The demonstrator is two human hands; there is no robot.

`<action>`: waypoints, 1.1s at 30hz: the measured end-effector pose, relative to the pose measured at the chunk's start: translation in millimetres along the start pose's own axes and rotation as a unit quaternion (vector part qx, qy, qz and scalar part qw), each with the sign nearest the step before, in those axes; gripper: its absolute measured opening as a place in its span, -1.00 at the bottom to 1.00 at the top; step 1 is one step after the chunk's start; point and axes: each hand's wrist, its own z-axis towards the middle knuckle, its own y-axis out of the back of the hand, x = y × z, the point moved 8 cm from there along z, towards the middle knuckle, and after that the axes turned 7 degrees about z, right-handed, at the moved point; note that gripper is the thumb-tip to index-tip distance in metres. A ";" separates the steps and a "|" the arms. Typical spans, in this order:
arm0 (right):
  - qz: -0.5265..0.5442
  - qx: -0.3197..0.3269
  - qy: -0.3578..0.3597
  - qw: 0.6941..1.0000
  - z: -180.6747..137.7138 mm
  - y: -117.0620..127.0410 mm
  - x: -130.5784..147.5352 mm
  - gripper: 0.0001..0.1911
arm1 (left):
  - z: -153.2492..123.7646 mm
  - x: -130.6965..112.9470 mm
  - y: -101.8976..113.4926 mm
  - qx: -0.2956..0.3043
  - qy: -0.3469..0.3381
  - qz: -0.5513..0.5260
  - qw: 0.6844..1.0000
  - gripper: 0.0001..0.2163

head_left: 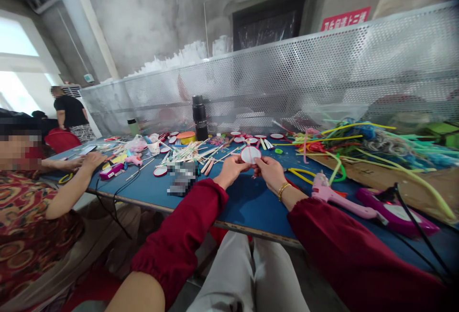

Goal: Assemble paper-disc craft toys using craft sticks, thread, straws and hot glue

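Note:
Between both hands, above the blue table (247,202), is a small white disc with a red rim (250,154). My left hand (231,170) pinches its left edge, fingers closed. At its lower right edge my right hand (269,172) grips it with thumb and fingers. A thin line runs down the disc's white face. To the right of my right forearm lies a pink glue gun (340,199) beside a purple base (398,214). Another red-rimmed white disc (160,171) rests on the table to the left.
Thin sticks (184,153) are heaped behind my left hand, near a black thermos (199,118). Colourful pipe cleaners (373,144) pile up on cardboard (380,178) at right. A co-worker's arm (70,190) rests at left. A perforated metal screen (258,77) borders the table's back.

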 end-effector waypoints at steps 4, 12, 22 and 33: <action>-0.007 0.005 0.001 1.000 0.3 -0.6 -1.2 -0.76 | -1.9 -3.1 1.4 -0.012 -0.003 0.022 1.000 -0.67; -0.029 0.008 0.000 1.000 0.4 0.4 1.1 -0.80 | -1.0 -5.2 -1.8 0.009 -0.007 0.055 0.998 -0.63; -0.083 0.040 -0.002 0.996 -0.3 -6.4 -3.4 -0.81 | 4.3 -13.9 29.6 -0.117 -0.030 -0.036 0.992 -0.70; -0.114 0.061 0.037 0.991 -5.7 -9.2 7.5 -0.74 | 11.6 -11.1 29.2 -0.097 -0.043 -0.050 0.993 -0.61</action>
